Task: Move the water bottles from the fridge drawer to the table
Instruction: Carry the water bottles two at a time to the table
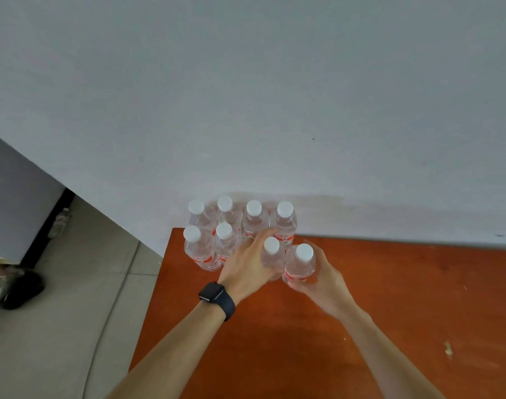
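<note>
Several clear water bottles with white caps and red labels stand in a cluster point(214, 226) at the far left corner of the reddish-brown table point(390, 298), against the wall. My left hand point(246, 266), with a dark watch on its wrist, grips one bottle point(272, 251) beside that cluster. Just to its right, my right hand point(320, 275) is curled round another bottle point(300, 262). Both held bottles are upright and close to the tabletop; whether they touch it is hidden by my hands.
A pale grey wall point(274, 110) runs right behind the table. Tiled floor point(87, 283) lies to the left, with a grey appliance side point(12, 203), a lone bottle point(60, 223) on the floor by it, and a dark bag point(21, 289) lower left.
</note>
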{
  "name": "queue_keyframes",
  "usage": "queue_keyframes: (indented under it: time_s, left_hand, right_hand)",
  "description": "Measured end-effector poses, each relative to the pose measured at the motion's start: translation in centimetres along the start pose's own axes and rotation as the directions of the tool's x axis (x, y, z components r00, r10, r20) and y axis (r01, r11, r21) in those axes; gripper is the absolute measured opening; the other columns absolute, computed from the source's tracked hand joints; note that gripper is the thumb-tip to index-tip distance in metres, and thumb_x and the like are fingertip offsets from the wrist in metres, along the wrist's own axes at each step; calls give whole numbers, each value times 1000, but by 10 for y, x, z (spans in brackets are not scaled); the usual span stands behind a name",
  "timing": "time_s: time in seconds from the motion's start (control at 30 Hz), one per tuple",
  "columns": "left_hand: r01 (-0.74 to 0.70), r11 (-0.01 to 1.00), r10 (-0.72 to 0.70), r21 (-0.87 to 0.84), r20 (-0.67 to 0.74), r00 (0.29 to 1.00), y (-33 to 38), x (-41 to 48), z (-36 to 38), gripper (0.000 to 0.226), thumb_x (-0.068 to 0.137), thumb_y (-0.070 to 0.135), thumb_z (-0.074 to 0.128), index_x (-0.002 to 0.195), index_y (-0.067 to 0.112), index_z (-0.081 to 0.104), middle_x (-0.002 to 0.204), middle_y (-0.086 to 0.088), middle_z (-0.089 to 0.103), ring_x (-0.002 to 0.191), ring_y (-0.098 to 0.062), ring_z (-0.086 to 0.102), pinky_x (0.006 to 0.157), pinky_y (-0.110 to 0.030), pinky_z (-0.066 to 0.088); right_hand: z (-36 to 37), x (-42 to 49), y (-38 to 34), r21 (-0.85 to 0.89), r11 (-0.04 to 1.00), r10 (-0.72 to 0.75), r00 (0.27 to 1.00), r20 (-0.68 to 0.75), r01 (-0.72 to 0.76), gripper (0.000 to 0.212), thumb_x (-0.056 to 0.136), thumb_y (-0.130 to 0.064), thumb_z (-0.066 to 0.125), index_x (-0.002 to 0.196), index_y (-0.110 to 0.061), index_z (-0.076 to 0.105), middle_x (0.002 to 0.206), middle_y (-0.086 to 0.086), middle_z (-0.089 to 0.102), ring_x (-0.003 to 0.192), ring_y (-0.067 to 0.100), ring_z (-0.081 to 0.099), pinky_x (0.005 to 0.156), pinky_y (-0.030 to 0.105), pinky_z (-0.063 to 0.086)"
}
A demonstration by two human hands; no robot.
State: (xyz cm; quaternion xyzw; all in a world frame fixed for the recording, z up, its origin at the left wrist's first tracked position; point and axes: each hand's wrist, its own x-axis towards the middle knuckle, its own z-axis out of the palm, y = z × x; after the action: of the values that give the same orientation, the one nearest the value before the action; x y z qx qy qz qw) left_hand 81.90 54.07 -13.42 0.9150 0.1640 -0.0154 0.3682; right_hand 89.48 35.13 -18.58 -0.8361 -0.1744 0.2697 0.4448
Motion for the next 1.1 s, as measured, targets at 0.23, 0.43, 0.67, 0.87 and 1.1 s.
queue_keyframes:
  time_s: [0.23,0.43,0.67,0.87,1.1]
  left_hand:
    - [-34,957,20,289,52,998,10,3,-25,54,90,54,66,133,26,51,113,5,66,99,-15,62,76,-30,54]
    - [-107,849,139,517,-23,990,13,10,-38,41,91,54,63,124,29,60,105,9,68,118,-11,50,97,-29,35]
    - [-90,786,128,612,-19,992,10,14,-50,47,91,60,56,131,34,55,94,9,70,111,-12,55,105,-32,28]
    - [-51,789,99,613,-45,994,5,16,-55,43,91,62,57,123,34,59,93,10,70,106,-11,59,107,-33,28]
    - [-81,797,128,598,-36,991,3,17,-57,43,89,57,63,121,29,59,91,9,69,100,-15,61,102,-31,37]
  right_hand:
    - [7,2,5,-8,1000,22,1000,-11,-22,78,80,-46,79,143,-38,33,128,-15,62,108,8,65,84,17,50]
    - [15,8,4,39,999,20,999,-29,-18,75,82,-41,79,143,-37,36,121,-22,64,105,0,66,92,26,56]
    - [32,14,-4,59,998,-34,997,-65,38,78,85,-41,75,150,-39,30,121,-23,64,100,-2,66,88,19,55]
    - [40,19,-14,78,997,-19,995,-93,26,79,87,-42,73,152,-40,29,108,-34,61,86,-18,60,74,1,46]
    - [40,19,-13,77,995,66,997,-46,-63,81,85,-45,75,151,-36,29,130,-22,58,114,0,57,76,2,41]
